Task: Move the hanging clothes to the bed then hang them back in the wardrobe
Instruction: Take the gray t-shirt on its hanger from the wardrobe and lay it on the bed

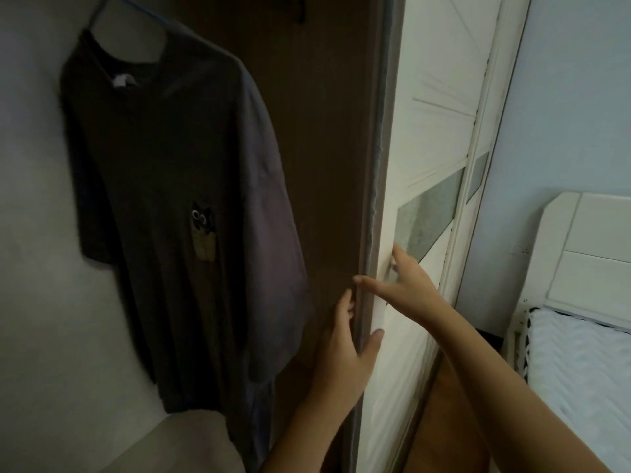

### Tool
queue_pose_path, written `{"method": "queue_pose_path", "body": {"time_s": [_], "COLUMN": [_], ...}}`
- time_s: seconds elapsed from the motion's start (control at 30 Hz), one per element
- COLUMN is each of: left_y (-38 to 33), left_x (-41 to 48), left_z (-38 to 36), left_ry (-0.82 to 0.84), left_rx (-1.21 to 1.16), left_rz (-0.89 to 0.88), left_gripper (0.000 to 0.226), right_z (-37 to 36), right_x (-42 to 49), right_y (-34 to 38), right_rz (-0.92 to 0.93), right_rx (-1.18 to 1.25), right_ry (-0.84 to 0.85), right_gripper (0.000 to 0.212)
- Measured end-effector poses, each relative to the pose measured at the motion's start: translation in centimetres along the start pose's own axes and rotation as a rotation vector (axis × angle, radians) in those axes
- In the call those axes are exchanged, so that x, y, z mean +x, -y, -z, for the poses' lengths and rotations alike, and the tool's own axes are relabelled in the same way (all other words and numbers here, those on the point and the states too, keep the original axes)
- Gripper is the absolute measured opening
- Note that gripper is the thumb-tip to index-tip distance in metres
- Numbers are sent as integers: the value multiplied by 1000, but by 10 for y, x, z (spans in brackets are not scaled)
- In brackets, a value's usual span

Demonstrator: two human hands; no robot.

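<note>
Inside the open wardrobe (27, 233) hangs a dark grey short-sleeved T-shirt (164, 199) on a blue hanger (99, 13). Left hand (345, 346) grips the edge of the white sliding door (426, 131), and right hand (406, 285) presses it with spread fingers. An even two-handed push should stop jamming. The shirt's long axis runs vertical, collar up.

Two shirts (153, 199) (269, 216), one hanger (97, 13), two hands (345, 353) (406, 285), two doors (426, 131) (478, 172), one bed (580, 370).
</note>
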State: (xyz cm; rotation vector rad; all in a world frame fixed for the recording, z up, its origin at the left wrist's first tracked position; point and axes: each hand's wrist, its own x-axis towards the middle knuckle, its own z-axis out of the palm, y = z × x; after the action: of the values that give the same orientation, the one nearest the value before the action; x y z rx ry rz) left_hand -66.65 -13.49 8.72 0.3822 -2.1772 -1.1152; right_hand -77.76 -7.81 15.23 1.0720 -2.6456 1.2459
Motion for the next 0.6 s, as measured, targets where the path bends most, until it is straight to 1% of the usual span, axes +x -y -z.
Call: {"method": "queue_pose_path", "body": {"time_s": [0.03, 0.1, 0.17, 0.2, 0.27, 0.4, 0.47, 0.5, 0.6], "left_y": [-6, -17, -22, -24, -28, -29, -26, -26, -24], "left_x": [-9, -19, -19, -16, -9, 11, 18, 20, 24], "left_z": [14, 44, 75, 90, 121, 175, 199, 210, 239], "left_ry": [-31, -135, -267, -326, -409, -488, -516, -530, -559], "left_rx": [37, 110, 137, 131, 125, 164, 187, 204, 239], "left_rz": [-97, -280, -393, -426, -467, -412, -392, -387, -358], "left_gripper": [58, 41, 31, 29, 26, 28, 30, 30, 25], "right_z": [3, 8, 11, 13, 16, 21, 26, 30, 39], "right_x": [-6, -18, -27, -30, -32, -17, -3, 5, 25], "right_y": [5, 17, 36, 47, 72, 126, 157, 172, 218], "right_rz": [22, 122, 232, 269, 337, 471, 505, 519, 558], "right_rx": [-12, -27, -32, -24, -4, 83, 123, 143, 149], "right_ry": [-57, -265, -466, -518, -514, -381, -358, -354, -330], "right_gripper": [90, 69, 50, 43, 31, 16, 18, 22, 33]}}
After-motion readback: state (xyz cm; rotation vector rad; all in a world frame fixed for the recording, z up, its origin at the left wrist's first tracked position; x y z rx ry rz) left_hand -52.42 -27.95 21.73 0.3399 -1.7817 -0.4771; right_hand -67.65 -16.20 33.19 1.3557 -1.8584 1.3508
